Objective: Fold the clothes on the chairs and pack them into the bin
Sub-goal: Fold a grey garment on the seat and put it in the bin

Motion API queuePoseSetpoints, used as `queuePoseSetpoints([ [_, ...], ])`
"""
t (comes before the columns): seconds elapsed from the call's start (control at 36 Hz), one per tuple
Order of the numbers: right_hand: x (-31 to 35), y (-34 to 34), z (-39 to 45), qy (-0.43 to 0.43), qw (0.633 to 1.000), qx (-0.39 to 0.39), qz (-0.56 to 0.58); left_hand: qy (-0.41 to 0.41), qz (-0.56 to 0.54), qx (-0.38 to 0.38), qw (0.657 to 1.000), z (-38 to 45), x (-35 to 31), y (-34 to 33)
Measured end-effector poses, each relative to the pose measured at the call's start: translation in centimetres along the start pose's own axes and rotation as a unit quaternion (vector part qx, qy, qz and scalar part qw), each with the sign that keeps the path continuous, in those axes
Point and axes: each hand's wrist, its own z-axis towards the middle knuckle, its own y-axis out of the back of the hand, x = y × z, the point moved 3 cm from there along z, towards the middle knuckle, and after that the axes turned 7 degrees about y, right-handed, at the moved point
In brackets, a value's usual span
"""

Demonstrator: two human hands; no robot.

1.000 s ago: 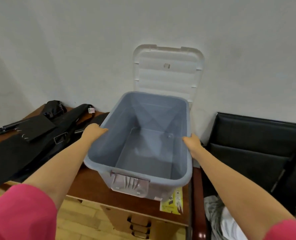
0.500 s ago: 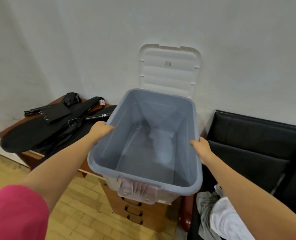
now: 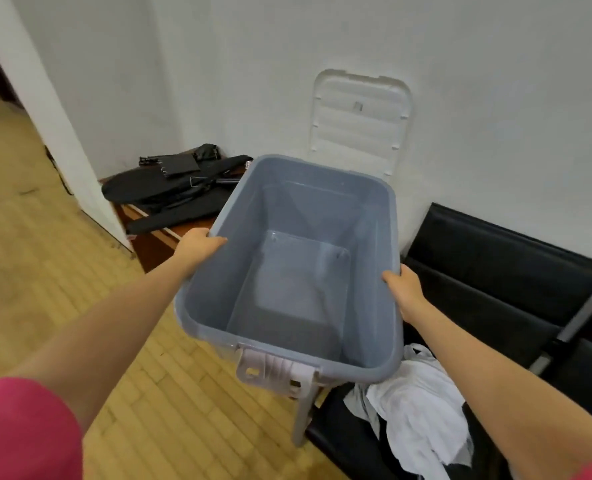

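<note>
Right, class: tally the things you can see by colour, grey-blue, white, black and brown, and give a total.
Grey-blue: 1, the bin.
White: 2, the bin lid against the wall and the white garment.
Black: 2, the black bags as one pile and the black chairs as one row.
Brown: 1, the wooden desk.
Total: 6.

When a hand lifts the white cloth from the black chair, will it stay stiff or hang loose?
The white cloth probably hangs loose: it already lies crumpled in soft folds on the black chair. It looks thin, so likely light. Part of it spills toward the seat edge and may trail.
</note>
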Motion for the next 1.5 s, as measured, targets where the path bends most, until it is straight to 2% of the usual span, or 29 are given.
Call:
queuePoseSetpoints([
  [0.25,-3.1,0.7,-9.2,-0.016,0.998,0.052,-0.028,0.053,-0.030,-0.002,0.998,-12.4,7.5,1.9],
  [0.56,-7.0,-0.9,-20.8,-0.005,0.987,0.120,-0.109,0.139,-0.101,-0.027,0.985,-26.3,20.7,4.0],
  [0.81,-11.1,-1.5,-25.4,-0.019,0.958,0.237,-0.159,0.217,-0.089,-0.090,0.968,-34.9,28.7,2.4],
  [0.94,-14.2,0.0,-24.8,-0.043,0.939,0.290,-0.179,0.261,-0.093,-0.112,0.954,-39.6,30.2,-1.3],
  [1.14,-21.7,4.9,-21.7,-0.143,0.936,0.290,-0.140,0.307,-0.116,-0.144,0.934,-45.2,30.7,-11.5],
  [1.25,-26.5,7.6,-21.0,-0.169,0.925,0.299,-0.165,0.328,-0.096,-0.154,0.927,-47.1,31.9,-17.5],
  [1.36,-31.4,8.3,-20.9,-0.177,0.926,0.294,-0.155,0.351,-0.084,-0.160,0.919,-47.8,35.1,-22.4],
  [1.5,-41.3,5.8,-20.9,-0.194,0.921,0.303,-0.152,0.360,-0.069,-0.164,0.916,-46.5,43.1,-28.2],
])
